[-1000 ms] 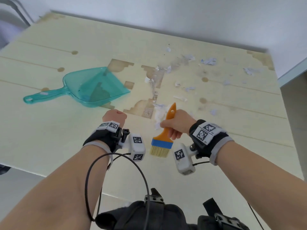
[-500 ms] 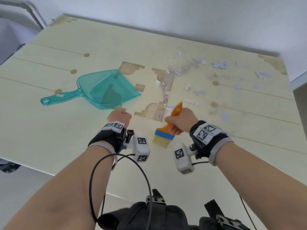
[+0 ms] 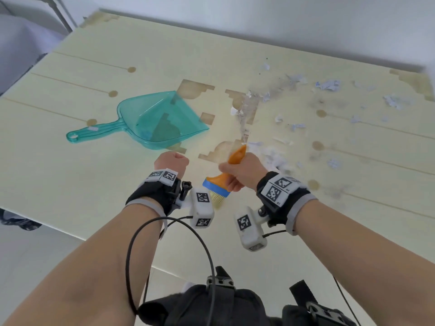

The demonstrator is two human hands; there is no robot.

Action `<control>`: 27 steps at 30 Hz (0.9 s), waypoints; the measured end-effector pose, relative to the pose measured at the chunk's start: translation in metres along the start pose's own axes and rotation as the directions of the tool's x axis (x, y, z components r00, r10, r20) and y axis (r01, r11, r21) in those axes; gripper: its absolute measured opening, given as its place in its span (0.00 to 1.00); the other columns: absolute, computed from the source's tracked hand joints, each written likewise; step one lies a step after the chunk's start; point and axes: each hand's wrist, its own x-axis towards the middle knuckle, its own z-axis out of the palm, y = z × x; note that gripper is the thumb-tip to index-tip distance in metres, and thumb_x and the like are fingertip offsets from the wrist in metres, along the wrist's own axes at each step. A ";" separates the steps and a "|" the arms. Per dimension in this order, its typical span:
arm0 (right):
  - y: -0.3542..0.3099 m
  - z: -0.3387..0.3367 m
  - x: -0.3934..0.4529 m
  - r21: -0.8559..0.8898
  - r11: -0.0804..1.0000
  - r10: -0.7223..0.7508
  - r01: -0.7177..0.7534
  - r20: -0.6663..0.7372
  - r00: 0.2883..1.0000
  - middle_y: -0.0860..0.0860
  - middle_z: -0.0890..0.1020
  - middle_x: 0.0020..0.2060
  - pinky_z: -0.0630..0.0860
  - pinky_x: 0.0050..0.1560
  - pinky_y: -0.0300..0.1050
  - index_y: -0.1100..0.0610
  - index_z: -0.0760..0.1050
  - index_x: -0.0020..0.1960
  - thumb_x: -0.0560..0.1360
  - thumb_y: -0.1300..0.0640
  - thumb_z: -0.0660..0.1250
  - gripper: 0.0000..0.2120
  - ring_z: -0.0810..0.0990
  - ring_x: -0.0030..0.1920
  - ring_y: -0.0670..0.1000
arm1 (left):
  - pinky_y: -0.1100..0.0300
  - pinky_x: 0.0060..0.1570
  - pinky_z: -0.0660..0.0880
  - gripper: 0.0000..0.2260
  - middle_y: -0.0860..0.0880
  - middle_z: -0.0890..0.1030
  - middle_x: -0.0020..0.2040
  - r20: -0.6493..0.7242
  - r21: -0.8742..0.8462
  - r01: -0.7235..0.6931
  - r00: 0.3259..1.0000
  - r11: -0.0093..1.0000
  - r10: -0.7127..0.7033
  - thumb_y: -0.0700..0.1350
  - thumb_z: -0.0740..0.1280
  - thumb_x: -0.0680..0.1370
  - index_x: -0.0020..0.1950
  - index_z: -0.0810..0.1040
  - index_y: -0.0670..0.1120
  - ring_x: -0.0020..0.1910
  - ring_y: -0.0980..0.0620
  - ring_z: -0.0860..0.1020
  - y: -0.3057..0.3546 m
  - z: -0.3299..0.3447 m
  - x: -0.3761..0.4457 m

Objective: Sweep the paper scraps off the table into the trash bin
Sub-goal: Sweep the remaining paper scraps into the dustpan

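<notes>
Right hand (image 3: 242, 171) grips orange brush (image 3: 223, 182), now tilted more, bristles still down at frame centre. Left hand (image 3: 171, 162) stays fisted, empty. Scraps (image 3: 275, 158) remain scattered right; dustpan (image 3: 150, 121) untouched centre-left. Sweeping not begun; bin unseen.

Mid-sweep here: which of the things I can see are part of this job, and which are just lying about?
Part of the job:
- paper scraps, scattered over the table
- brush, gripped by the right hand
- teal dustpan, lying untouched
- left hand, a fist holding nothing

Lying about:
- dark bag at the near edge
- no trash bin in view
</notes>
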 end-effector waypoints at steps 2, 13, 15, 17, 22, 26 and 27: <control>-0.002 -0.002 0.007 -0.047 0.998 -0.035 0.030 -0.103 0.994 0.53 0.78 0.20 0.73 0.22 0.38 0.62 0.73 0.31 0.75 0.57 0.66 0.16 0.75 0.19 0.48 | 0.57 0.50 0.74 0.05 0.45 0.82 0.49 -0.003 -0.016 0.013 1.000 1.000 -0.013 0.42 0.64 0.75 0.45 0.80 0.46 0.54 0.43 0.79 -0.008 -0.003 0.001; -0.030 0.001 0.021 0.057 0.994 -0.085 0.095 -0.150 0.985 0.53 0.76 0.19 0.72 0.20 0.38 0.63 0.72 0.35 0.74 0.58 0.67 0.12 0.73 0.17 0.51 | 0.57 0.48 0.75 0.07 0.45 0.83 0.50 0.001 -0.099 0.074 0.997 0.992 -0.074 0.43 0.65 0.75 0.49 0.80 0.44 0.53 0.44 0.80 -0.034 -0.013 0.011; -0.026 0.008 0.026 0.021 0.996 -0.085 0.089 -0.149 0.985 0.51 0.75 0.17 0.72 0.20 0.37 0.62 0.72 0.35 0.75 0.58 0.67 0.12 0.73 0.17 0.49 | 0.55 0.52 0.76 0.06 0.45 0.83 0.51 -0.005 -0.120 0.075 0.997 0.990 -0.076 0.43 0.65 0.75 0.49 0.80 0.45 0.53 0.45 0.80 -0.035 -0.015 0.013; -0.026 -0.007 0.030 -0.071 0.996 -0.073 0.056 -0.271 0.960 0.49 0.74 0.15 0.72 0.19 0.35 0.61 0.71 0.32 0.75 0.56 0.66 0.15 0.72 0.16 0.46 | 0.53 0.54 0.77 0.07 0.45 0.82 0.53 -0.017 -0.138 0.077 0.997 0.987 -0.080 0.43 0.65 0.75 0.51 0.79 0.45 0.54 0.45 0.80 -0.035 -0.016 0.015; -0.030 -0.064 0.025 -0.008 0.999 -0.033 0.033 -0.467 0.884 0.52 0.77 0.18 0.75 0.22 0.39 0.64 0.72 0.31 0.74 0.57 0.66 0.15 0.74 0.17 0.49 | 0.52 0.56 0.77 0.07 0.44 0.82 0.53 -0.019 -0.146 0.070 0.997 0.987 -0.074 0.43 0.65 0.75 0.52 0.78 0.45 0.54 0.44 0.80 -0.028 -0.014 0.018; -0.018 -0.062 0.008 -0.023 0.996 0.082 -0.090 -0.239 0.968 0.57 0.79 0.20 0.71 0.19 0.36 0.66 0.73 0.34 0.74 0.58 0.66 0.14 0.73 0.17 0.51 | 0.52 0.56 0.77 0.06 0.45 0.82 0.53 0.019 -0.113 0.029 0.999 0.993 -0.027 0.42 0.65 0.75 0.50 0.79 0.45 0.54 0.44 0.79 -0.007 -0.003 0.014; -0.011 -0.059 0.006 -0.070 0.991 0.096 -0.111 -0.193 0.977 0.57 0.79 0.20 0.71 0.19 0.36 0.66 0.73 0.33 0.74 0.58 0.66 0.14 0.73 0.17 0.51 | 0.52 0.56 0.76 0.07 0.45 0.82 0.54 0.023 -0.116 0.019 1.000 0.993 -0.016 0.42 0.65 0.75 0.51 0.79 0.45 0.55 0.44 0.79 -0.002 -0.001 0.013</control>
